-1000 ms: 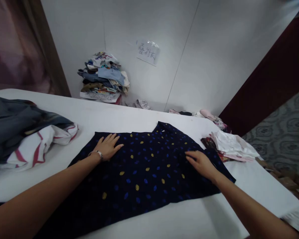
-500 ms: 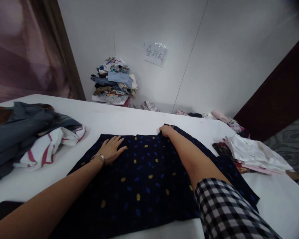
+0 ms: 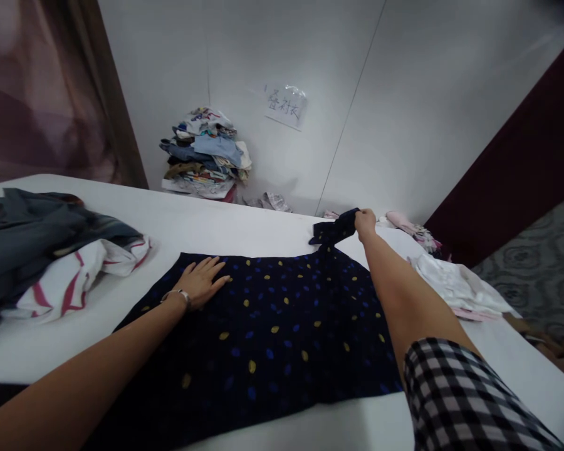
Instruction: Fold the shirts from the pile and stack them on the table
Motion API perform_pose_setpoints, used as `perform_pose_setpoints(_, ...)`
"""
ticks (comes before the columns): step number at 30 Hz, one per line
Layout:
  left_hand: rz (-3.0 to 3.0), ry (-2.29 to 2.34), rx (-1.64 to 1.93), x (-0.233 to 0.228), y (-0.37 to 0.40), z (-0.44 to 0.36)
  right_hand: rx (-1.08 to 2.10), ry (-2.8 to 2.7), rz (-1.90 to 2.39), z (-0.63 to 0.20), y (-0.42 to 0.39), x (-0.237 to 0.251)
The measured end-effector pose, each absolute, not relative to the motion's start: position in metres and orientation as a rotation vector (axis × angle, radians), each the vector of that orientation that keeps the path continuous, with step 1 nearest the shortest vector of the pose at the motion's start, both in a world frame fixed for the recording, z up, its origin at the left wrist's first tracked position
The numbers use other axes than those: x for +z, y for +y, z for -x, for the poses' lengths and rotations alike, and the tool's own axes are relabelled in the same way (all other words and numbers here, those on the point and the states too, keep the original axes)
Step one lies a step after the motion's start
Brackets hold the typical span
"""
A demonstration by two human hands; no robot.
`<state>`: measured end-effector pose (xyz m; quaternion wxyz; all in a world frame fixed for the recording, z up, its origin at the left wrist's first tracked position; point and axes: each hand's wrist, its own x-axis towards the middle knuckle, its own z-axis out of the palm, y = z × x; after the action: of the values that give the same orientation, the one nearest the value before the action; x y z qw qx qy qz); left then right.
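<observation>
A dark navy garment with blue and yellow spots lies spread on a white table. My left hand, with a bracelet on the wrist, rests flat with fingers apart on the garment's left part. My right hand reaches to the far edge and grips a part of the same garment, lifted off the table and pulled toward the far right. My right sleeve is black-and-white checked.
A heap of grey and red-striped white clothes lies at the left. White and pink clothes sit at the right edge. A stack of folded clothes stands by the wall under a paper sign.
My right hand moved from the garment's right side to its far edge, took hold of a part there and drew it up toward the far right. My left hand stayed flat.
</observation>
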<state>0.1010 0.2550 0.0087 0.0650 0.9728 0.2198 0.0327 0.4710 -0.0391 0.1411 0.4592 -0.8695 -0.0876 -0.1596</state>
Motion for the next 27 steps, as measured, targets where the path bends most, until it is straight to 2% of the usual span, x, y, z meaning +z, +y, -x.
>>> perform_pose_setpoints(6, -2.93, 0.658, 0.113, 0.007, 0.257, -0.103, -0.111, -0.092, 1.914, -0.444, -0.103, 0.113)
perform_pose_setpoints(14, -2.944, 0.711, 0.071, 0.041, 0.275, -0.13, 0.203, -0.078, 1.861, -0.413, -0.152, 0.077)
perform_pose_setpoints(19, -3.004, 0.75, 0.087, 0.043, 0.276, -0.147, 0.187, -0.127, 1.701, -0.415, -0.15, 0.088)
perform_pose_setpoints(27, -3.11, 0.703, 0.069, 0.063, 0.269, -0.154, 0.049, -0.198, 1.264, -0.411, -0.15, 0.14)
